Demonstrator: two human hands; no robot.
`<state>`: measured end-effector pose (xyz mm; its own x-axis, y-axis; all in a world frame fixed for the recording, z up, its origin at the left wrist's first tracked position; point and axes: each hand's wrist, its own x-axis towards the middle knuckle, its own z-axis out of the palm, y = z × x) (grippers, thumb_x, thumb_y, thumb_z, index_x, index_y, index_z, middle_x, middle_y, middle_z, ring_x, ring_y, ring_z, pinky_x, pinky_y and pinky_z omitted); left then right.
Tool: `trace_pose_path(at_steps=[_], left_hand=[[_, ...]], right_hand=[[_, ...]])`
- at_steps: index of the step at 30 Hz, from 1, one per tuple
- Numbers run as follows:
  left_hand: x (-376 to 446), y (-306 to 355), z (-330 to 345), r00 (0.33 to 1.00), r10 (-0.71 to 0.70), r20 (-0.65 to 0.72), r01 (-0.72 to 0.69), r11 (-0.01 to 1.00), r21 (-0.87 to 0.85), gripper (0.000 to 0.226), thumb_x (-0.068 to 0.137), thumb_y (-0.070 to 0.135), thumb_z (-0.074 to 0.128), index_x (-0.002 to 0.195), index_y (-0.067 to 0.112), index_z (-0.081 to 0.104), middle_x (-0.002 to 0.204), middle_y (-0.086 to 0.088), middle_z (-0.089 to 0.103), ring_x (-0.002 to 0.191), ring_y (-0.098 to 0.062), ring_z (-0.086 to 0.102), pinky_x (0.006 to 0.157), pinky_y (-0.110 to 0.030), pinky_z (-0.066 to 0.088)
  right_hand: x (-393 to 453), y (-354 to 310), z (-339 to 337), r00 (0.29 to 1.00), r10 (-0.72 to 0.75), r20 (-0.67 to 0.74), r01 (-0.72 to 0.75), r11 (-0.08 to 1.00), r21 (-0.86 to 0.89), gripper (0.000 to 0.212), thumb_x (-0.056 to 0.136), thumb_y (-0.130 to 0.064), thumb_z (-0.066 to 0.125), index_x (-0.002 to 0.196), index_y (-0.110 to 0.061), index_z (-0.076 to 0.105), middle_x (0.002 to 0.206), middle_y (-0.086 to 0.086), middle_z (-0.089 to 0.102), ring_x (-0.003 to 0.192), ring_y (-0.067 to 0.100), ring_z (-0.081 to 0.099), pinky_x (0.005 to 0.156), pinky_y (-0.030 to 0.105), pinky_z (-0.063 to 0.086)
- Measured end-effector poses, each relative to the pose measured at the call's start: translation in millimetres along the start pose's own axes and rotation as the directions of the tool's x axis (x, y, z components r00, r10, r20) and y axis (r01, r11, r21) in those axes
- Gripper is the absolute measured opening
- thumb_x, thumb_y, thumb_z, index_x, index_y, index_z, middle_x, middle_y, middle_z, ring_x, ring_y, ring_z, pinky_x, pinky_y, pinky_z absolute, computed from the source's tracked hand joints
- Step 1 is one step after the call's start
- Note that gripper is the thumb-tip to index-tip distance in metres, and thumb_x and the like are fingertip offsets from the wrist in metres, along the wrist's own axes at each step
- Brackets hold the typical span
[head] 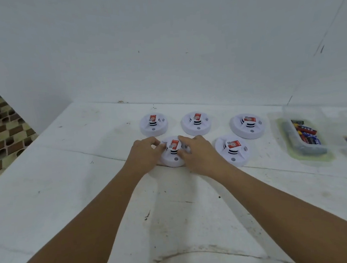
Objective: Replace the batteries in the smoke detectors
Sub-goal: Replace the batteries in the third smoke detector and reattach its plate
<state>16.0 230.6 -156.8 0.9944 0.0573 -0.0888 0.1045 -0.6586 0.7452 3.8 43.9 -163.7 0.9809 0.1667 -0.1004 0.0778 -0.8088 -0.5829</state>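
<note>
Both hands, the left hand [147, 154] and right hand [199, 154], have their fingers [184, 139] grasping the near-left smoke detector [173, 152] on the white desk [68, 181]. Four more detectors lie just beyond and right of the fingers, and a clear tray of batteries [306, 135] sits farther right.

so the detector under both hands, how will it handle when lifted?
The smoke detector looks like rigid white plastic, so probably stiff and light. Its wide flat base suggests it won't tip or roll. The smooth rim may be slippery; left hand and right hand flanking it should help.

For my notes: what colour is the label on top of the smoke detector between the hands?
Red, with a small grey patch, on the white smoke detector; seen in the head view.
</note>
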Motion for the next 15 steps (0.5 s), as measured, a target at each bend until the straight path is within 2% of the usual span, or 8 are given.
trace_pose_path(at_steps=[4,6,9,11,15], left_hand=[[2,2,-7,0.999,0.017,0.048,-0.02,0.998,0.065,0.029,0.1,0.043,0.061,0.106,0.016,0.071,0.09,-0.001,0.066,0.075,-0.013,0.055,0.06,-0.025,0.037],[5,3,-9,0.998,0.055,-0.019,-0.053,0.995,0.089,0.024,0.098,0.037,0.064,0.111,0.018,0.068,0.098,-0.007,0.065,0.078,-0.014,0.058,0.061,-0.025,0.04],[19,7,-11,0.974,0.138,-0.181,-0.109,0.98,0.165,0.03,0.096,0.029,0.062,0.123,0.015,0.062,0.112,-0.014,0.054,0.095,-0.027,0.057,0.081,-0.032,0.045],[36,11,-8,0.95,0.221,-0.222,-0.152,0.945,0.29,0.04,0.094,0.031,0.064,0.128,0.013,0.059,0.116,-0.018,0.05,0.109,-0.036,0.051,0.092,-0.037,0.039],[63,27,-6,0.993,0.105,-0.05,-0.076,0.912,0.403,0.075,0.09,0.052,0.068,0.154,0.025,0.038,0.144,-0.02,0.037,0.133,-0.043,0.035,0.105,-0.048,0.038]], right_hand=[[-2,-3,-3,1.0,0.026,0.013,-0.026,1.0,0.003,0.02,0.094,-0.038,0.047,0.109,-0.027,0.055,0.105,0.009,0.054,0.105,0.035,0.05,0.083,0.041,0.046],[-4,-7,-6,1.0,0.027,-0.004,-0.027,1.0,0.005,0.029,0.097,-0.034,0.055,0.123,-0.022,0.06,0.121,0.011,0.052,0.118,0.034,0.047,0.091,0.039,0.042],[-6,-15,-15,0.996,0.01,-0.086,-0.006,0.999,0.05,0.052,0.101,-0.034,0.058,0.15,-0.021,0.049,0.143,0.011,0.044,0.133,0.031,0.042,0.109,0.039,0.036],[-3,-21,-19,0.989,-0.008,-0.148,0.021,0.996,0.085,0.054,0.101,-0.036,0.058,0.152,-0.024,0.048,0.143,0.01,0.046,0.133,0.029,0.047,0.112,0.04,0.039],[2,-26,-27,0.983,-0.011,-0.182,0.03,0.994,0.101,0.046,0.102,-0.034,0.057,0.146,-0.022,0.055,0.141,0.008,0.051,0.126,0.023,0.054,0.102,0.032,0.042]])
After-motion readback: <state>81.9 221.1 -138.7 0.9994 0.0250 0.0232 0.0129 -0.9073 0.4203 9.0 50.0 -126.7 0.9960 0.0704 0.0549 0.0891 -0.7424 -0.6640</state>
